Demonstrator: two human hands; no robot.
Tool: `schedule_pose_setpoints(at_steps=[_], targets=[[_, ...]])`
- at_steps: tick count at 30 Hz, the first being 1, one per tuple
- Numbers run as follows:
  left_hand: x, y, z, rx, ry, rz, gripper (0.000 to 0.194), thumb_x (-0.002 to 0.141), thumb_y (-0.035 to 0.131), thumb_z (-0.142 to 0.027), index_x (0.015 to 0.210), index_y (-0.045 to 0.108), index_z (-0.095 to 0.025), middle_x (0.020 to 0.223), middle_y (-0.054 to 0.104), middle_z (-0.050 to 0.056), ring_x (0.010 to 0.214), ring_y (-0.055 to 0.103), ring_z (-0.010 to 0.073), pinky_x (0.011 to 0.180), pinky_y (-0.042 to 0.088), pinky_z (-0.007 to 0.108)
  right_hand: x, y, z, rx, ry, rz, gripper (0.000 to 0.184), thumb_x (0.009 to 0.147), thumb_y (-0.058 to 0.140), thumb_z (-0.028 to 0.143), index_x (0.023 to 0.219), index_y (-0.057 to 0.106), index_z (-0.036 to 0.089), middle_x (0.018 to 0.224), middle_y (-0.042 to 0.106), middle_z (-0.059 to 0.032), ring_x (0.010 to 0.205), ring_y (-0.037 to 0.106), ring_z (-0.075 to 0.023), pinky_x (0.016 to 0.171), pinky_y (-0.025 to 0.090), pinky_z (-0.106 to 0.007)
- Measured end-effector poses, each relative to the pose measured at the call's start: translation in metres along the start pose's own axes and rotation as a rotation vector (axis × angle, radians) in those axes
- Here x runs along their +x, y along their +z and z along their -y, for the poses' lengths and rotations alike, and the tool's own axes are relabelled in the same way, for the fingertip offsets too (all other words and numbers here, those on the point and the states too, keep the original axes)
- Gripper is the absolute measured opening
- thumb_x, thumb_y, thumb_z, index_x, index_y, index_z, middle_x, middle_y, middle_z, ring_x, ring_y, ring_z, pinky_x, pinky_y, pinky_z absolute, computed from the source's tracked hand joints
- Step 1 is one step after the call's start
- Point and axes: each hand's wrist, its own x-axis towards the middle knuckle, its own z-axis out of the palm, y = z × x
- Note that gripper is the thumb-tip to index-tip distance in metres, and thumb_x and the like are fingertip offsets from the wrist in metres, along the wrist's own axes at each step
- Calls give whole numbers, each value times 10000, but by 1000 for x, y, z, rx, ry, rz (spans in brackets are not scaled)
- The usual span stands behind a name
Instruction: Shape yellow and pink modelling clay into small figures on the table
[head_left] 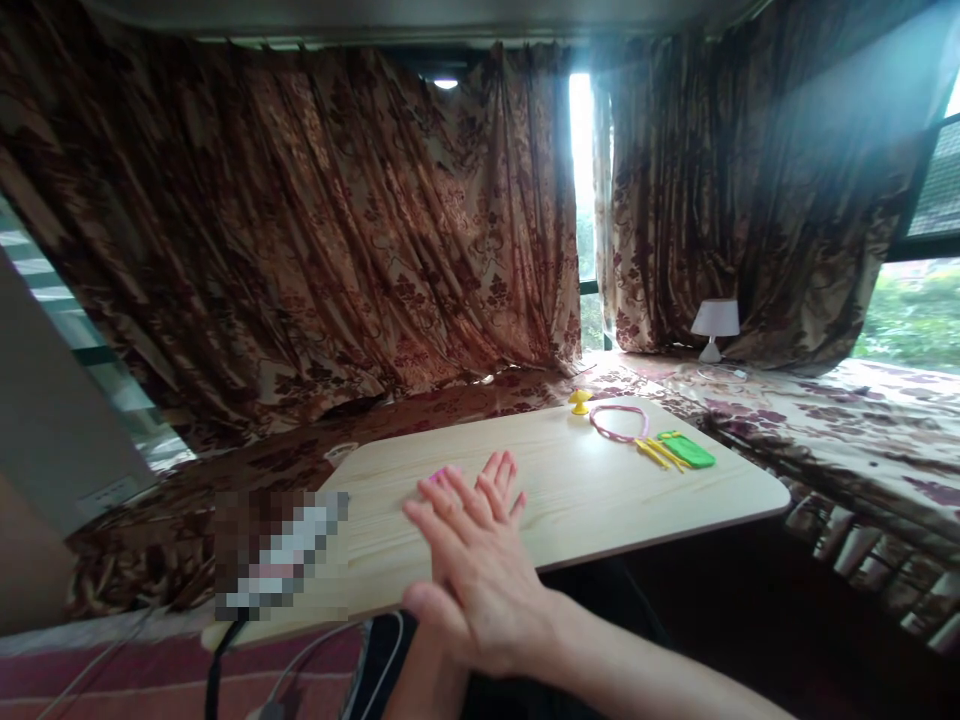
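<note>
My right hand (480,560) lies across my left hand (501,478), palm towards palm, above the near part of the light wood-grain table (375,540). The right fingers are stretched out and slightly spread. Beneath it, the left hand is mostly covered; its visible fingertips reach out straight on the far side. Anything between the palms is hidden. A small bright pink patch (437,477) shows just beyond the right fingertips; I cannot tell whether it lies on the table or against a hand.
At the table's far right are a yellow mushroom-shaped piece (579,402), a pink ring-shaped strand (619,423), yellow stick-like tools (661,454) and a green flat piece (688,449). A blurred-out object (289,555) occupies the left end. A white lamp (714,325) stands behind, near patterned curtains (420,220).
</note>
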Motion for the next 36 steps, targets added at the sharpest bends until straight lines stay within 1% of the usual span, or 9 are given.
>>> schedule_pose_setpoints(at_steps=[4,6,9,11,13,15,18,26,36], targets=[[-9,-2,0,-69,-83,184,468,873,399,-496,1244,534,-244,1340,500,50,1314,335,238,1043,311,391,29,-9,-46,17,362,-292,457,933,349,368,1353,393,194,1459,328,-64,1388,119,-204,1124,39,-446],[-11,-6,3,-51,-98,243,371,883,473,-338,1228,546,-223,1285,541,69,1235,427,213,1017,338,370,41,-16,-72,37,418,-326,447,948,307,347,1352,384,171,1441,348,-97,1383,137,-223,1112,54,-488],[-5,-16,7,55,-84,177,314,829,581,-206,1141,607,-195,1109,627,73,989,562,161,917,406,310,38,-27,-88,101,394,-259,427,952,285,315,1343,387,176,1390,413,-108,1329,290,-207,1089,209,-453],[0,-25,8,143,-101,114,290,787,638,-221,1069,646,-155,976,650,76,832,577,134,809,439,272,27,-37,-86,171,335,-134,392,937,318,263,1302,448,201,1305,511,-86,1211,461,-176,1012,364,-376],[4,-34,4,256,-103,73,322,752,676,-247,1055,649,-141,894,648,67,767,565,123,743,443,252,14,-48,-79,237,252,18,377,877,419,175,1231,532,233,1202,591,-47,1057,580,-152,908,457,-310],[6,-40,-3,356,-86,54,329,731,693,-266,1033,651,-141,827,643,49,727,555,118,715,443,249,5,-56,-72,272,141,162,413,784,518,92,1159,598,245,1162,612,-29,1016,594,-152,888,460,-285],[7,-46,-15,419,-68,47,258,728,690,-289,937,667,-139,760,636,31,677,548,115,690,446,254,0,-60,-63,237,25,291,349,782,544,83,1074,654,238,1051,644,-33,945,602,-160,850,457,-281],[14,-54,-23,466,-93,61,288,684,723,-352,849,696,-117,744,674,63,642,586,132,655,460,252,3,-47,-58,99,108,249,152,809,575,195,906,691,205,806,629,-25,731,591,-143,675,425,-236],[11,-63,-21,356,-156,67,251,721,692,-355,796,669,-117,677,647,38,596,598,116,640,497,259,3,-34,-61,194,198,218,104,733,570,153,778,662,170,695,587,12,635,524,-109,586,384,-208]])
